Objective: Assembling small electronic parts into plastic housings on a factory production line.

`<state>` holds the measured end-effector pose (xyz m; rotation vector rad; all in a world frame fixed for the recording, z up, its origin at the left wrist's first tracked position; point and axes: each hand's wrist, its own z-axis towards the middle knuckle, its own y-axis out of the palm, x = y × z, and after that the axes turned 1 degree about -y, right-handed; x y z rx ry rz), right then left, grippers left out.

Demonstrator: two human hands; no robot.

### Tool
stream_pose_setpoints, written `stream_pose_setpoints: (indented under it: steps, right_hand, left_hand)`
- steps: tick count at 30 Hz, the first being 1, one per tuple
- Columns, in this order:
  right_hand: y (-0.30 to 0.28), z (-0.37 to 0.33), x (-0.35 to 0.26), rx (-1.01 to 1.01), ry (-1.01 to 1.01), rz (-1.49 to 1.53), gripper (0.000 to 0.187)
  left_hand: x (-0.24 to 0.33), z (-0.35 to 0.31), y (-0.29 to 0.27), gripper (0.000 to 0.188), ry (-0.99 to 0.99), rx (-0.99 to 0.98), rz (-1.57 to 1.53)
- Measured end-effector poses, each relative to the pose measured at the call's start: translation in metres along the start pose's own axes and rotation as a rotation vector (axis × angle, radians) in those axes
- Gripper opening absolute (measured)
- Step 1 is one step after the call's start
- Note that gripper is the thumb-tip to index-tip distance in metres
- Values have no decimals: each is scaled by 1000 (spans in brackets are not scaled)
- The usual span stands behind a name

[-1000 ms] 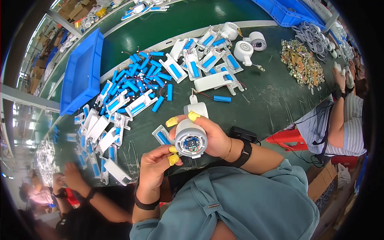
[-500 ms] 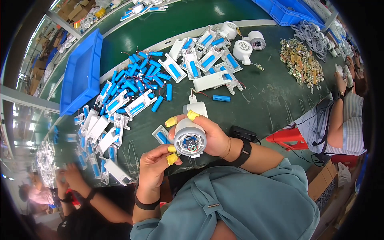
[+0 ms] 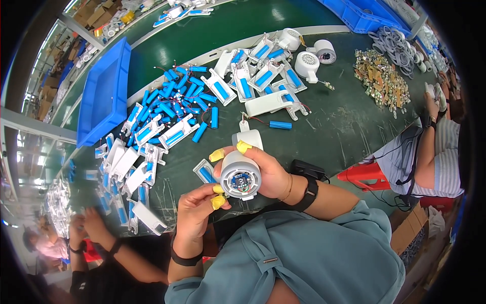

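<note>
A white cylindrical housing [image 3: 240,161] with a grey rim is held above the table, its open end toward me. Inside that end sits a small round circuit board [image 3: 241,181] with thin coloured wires. My right hand [image 3: 268,171] wraps round the housing from the right, yellow covers on its fingertips. At the rim's lower left, my left hand [image 3: 200,203] pinches with yellow-covered fingertips; what lies between them is too small to make out. Just beyond the housing is another white rounded part [image 3: 249,138]. A white shell with a blue battery [image 3: 206,174] lies beside my left fingers.
Loose blue batteries [image 3: 172,96] and white battery shells [image 3: 126,162] are heaped at the left, by a blue tray [image 3: 104,96]. Round white fan heads [image 3: 307,64], small circuit boards [image 3: 380,81] and grey rings [image 3: 394,48] lie far right. Co-workers sit on both sides.
My hands and the housing stay almost still. At the left, a co-worker's hands shift slightly.
</note>
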<state>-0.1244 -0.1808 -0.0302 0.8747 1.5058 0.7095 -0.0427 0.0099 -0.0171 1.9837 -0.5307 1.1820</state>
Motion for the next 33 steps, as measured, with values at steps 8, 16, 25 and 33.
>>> stream_pose_setpoints:
  steps: [8, 16, 25, 33]
  right_hand:
    - [0, 0, 0, 17, 4, 10, 48]
    - [0, 0, 0, 9, -10, 14, 48]
    - [2, -1, -1, 4, -14, -6, 51]
    - [1, 0, -1, -6, -13, -16, 51]
  left_hand:
    - [1, 0, 1, 24, -23, 30, -12]
    - [-1, 0, 1, 25, -5, 23, -16]
    - [-1, 0, -1, 25, -2, -5, -19]
    - [-2, 1, -3, 27, -13, -23, 1]
